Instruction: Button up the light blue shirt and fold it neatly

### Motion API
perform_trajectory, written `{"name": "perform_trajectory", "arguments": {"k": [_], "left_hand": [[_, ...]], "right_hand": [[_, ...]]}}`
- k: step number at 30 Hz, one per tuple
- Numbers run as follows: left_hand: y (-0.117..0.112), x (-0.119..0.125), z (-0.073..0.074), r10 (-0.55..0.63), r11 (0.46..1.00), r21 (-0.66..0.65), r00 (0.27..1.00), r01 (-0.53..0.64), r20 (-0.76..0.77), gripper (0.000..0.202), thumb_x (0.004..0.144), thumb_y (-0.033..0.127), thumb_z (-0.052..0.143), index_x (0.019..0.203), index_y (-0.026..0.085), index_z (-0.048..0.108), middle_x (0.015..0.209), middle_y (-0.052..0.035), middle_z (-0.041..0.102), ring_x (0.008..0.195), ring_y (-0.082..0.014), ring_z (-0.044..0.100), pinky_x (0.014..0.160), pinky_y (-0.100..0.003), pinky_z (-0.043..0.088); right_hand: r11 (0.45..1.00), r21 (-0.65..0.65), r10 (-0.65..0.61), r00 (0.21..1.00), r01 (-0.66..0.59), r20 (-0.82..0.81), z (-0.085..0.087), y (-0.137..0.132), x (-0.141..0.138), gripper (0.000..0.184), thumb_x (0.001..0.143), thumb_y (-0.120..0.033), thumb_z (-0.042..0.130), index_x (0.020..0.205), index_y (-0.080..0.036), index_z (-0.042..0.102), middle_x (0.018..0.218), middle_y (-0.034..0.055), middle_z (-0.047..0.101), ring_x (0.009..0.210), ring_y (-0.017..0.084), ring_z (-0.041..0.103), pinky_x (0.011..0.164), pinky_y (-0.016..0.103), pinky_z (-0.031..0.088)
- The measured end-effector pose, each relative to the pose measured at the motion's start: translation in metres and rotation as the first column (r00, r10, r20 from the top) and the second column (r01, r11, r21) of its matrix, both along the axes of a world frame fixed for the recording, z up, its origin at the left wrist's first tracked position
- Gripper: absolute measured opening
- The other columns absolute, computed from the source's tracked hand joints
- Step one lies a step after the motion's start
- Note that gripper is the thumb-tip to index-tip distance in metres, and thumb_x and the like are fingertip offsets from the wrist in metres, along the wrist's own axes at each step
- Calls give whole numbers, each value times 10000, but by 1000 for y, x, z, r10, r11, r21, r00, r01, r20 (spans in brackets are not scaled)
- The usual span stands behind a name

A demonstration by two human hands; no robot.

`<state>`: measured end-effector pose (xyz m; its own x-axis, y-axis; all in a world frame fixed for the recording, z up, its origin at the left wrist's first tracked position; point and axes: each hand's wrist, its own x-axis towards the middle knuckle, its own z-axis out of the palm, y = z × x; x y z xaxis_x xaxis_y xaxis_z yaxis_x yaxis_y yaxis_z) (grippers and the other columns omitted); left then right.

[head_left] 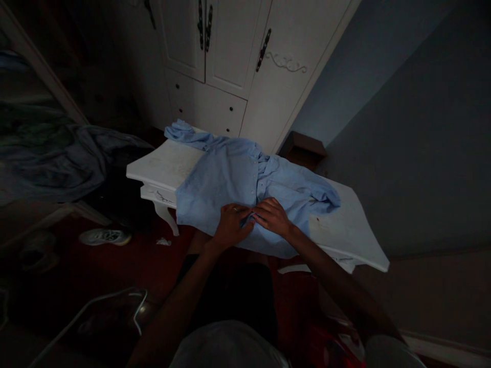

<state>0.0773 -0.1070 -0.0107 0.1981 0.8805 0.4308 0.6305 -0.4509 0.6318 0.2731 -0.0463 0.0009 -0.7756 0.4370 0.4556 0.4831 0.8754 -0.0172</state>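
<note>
A light blue button-up shirt (230,179) lies spread over a small white table (161,166), one sleeve trailing to the far left corner. My left hand (231,225) and my right hand (273,215) meet at the shirt's near hem along its button line. Both pinch the fabric there, fingers curled together and touching each other.
A white wardrobe (230,56) with dark handles stands behind the table. Dark clothes (57,158) are heaped on a surface at the left. A white shoe (105,236) lies on the dark red floor. A grey wall (414,153) runs along the right.
</note>
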Motion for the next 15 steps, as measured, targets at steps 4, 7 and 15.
{"name": "perform_trajectory", "arguments": {"k": [4, 7, 15], "left_hand": [[2, 5, -6, 72, 997, 6, 997, -72, 2, 213, 847, 251, 641, 1043, 255, 725, 1024, -39, 746, 1025, -228, 629, 970, -427, 401], [3, 10, -11, 139, 990, 16, 989, -140, 41, 258, 833, 233, 657, 1085, 248, 710, 989, -35, 750, 972, -220, 641, 961, -419, 409], [1, 12, -14, 185, 981, 58, 982, -187, 39, 245, 874, 222, 613, 1107, 209, 687, 967, -45, 753, 925, -213, 650, 940, -405, 416]], "right_hand": [[999, -28, 16, 1000, -16, 1, 0, 1, -1, 210, 959, -280, 522, 1056, -206, 693, 892, 80, 683, 874, 225, 563, 798, 386, 403], [999, -43, 19, 1000, -19, 7, 2, 2, -3, 207, 966, -286, 510, 1045, -200, 681, 903, 81, 686, 884, 226, 560, 811, 381, 414], [995, -92, 36, 999, -36, -8, 2, 4, -4, 192, 981, -291, 500, 1007, -182, 656, 924, 73, 691, 886, 216, 555, 833, 359, 430]]}}
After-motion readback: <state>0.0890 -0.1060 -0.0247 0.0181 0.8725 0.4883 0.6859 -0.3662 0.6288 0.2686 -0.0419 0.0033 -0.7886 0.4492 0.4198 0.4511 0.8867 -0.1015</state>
